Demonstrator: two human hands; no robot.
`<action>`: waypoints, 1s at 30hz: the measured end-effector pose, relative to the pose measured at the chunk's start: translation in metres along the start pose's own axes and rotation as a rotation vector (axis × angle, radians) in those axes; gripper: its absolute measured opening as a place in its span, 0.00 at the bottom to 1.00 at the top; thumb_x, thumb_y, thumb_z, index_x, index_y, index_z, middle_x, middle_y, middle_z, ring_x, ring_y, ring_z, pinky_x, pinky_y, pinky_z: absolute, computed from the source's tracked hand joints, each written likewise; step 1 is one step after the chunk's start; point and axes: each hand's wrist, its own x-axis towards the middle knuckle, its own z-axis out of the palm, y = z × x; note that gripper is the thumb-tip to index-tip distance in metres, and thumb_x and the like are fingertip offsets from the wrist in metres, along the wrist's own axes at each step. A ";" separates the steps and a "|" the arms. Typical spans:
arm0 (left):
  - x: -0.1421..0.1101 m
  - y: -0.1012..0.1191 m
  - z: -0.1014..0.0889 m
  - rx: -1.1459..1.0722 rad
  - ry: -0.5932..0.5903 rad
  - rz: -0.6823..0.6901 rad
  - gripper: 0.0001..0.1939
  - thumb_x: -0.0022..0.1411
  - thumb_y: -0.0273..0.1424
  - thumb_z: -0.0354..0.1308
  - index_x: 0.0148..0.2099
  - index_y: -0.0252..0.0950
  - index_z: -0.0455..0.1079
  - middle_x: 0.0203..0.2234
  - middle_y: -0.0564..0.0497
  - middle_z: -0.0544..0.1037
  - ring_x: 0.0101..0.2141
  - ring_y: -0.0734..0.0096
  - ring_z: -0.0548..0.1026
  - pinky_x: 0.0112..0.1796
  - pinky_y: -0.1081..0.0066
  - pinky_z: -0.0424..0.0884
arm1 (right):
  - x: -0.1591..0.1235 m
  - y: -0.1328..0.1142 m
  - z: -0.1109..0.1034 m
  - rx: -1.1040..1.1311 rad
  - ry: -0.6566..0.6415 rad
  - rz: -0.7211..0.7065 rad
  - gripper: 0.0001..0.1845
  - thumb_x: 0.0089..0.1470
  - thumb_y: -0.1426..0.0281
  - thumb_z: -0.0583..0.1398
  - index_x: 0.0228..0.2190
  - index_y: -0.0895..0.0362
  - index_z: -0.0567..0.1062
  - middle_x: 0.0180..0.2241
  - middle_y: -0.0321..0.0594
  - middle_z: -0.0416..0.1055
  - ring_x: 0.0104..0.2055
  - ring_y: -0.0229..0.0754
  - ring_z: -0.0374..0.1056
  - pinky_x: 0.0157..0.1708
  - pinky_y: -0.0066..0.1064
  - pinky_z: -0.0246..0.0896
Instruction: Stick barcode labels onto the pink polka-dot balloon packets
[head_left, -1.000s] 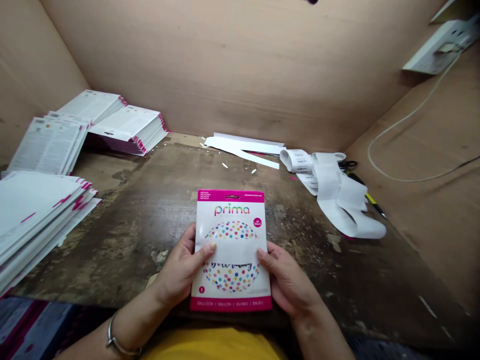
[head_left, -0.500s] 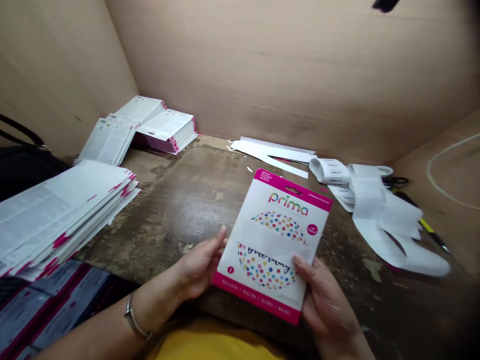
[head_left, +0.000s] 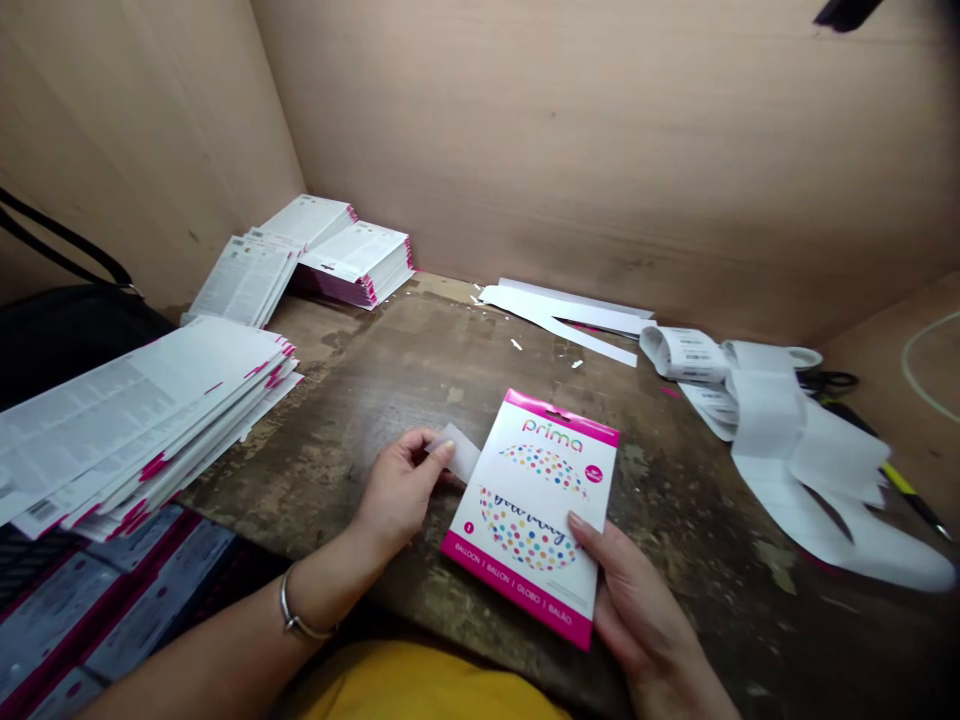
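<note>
My right hand (head_left: pixel 637 600) grips the right side of a white and pink "prima" balloon packet (head_left: pixel 529 572), its thumb on the front face. The packet is tilted above the table and shows colourful polka dots. Just off the packet's left edge, my left hand (head_left: pixel 397 485) is closed in a pinch on a small, pale, slightly see-through slip (head_left: pixel 463 455). The slip's far end meets or passes behind the packet's edge; I cannot tell which.
On the left lie a big stack of packets (head_left: pixel 150 410) and more packet piles (head_left: pixel 360 250) at the back. White paper strips (head_left: pixel 570 315), a curled label roll (head_left: pixel 765 420), scissors (head_left: pixel 829 382) and a yellow-black pen or cutter (head_left: pixel 915 498) are along the back and right.
My left hand has moved from behind the packet's left edge to its left, and the pale slip now shows in its pinch. The packet has shifted slightly left; the camera has turned left.
</note>
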 end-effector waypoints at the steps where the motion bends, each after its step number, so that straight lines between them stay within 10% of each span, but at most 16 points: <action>1: 0.001 0.003 -0.001 0.133 -0.030 0.070 0.09 0.54 0.35 0.59 0.30 0.33 0.69 0.23 0.54 0.74 0.27 0.73 0.72 0.30 0.75 0.68 | 0.001 0.000 0.001 -0.009 0.002 0.005 0.32 0.46 0.71 0.65 0.52 0.59 0.65 0.40 0.51 0.75 0.44 0.58 0.70 0.49 0.56 0.60; 5: 0.009 0.010 0.003 0.485 -0.110 0.272 0.08 0.57 0.32 0.55 0.29 0.34 0.70 0.22 0.55 0.72 0.26 0.75 0.68 0.27 0.77 0.63 | 0.003 0.002 0.001 -0.007 -0.026 0.003 0.31 0.47 0.71 0.64 0.53 0.59 0.64 0.41 0.50 0.75 0.45 0.56 0.70 0.49 0.55 0.61; 18: 0.019 0.006 0.005 -0.125 -0.061 -0.353 0.04 0.61 0.28 0.52 0.39 0.34 0.62 0.29 0.49 0.76 0.27 0.71 0.76 0.32 0.68 0.75 | 0.004 0.004 -0.003 0.064 -0.030 -0.020 0.37 0.50 0.72 0.63 0.58 0.61 0.54 0.42 0.54 0.74 0.45 0.55 0.70 0.48 0.53 0.61; 30: 0.017 0.006 -0.005 0.021 -0.020 -0.332 0.03 0.56 0.20 0.56 0.35 0.29 0.67 0.24 0.46 0.77 0.22 0.72 0.76 0.23 0.76 0.74 | 0.004 0.006 -0.010 0.076 -0.084 -0.017 0.37 0.50 0.71 0.62 0.59 0.59 0.55 0.44 0.53 0.73 0.45 0.55 0.70 0.49 0.54 0.60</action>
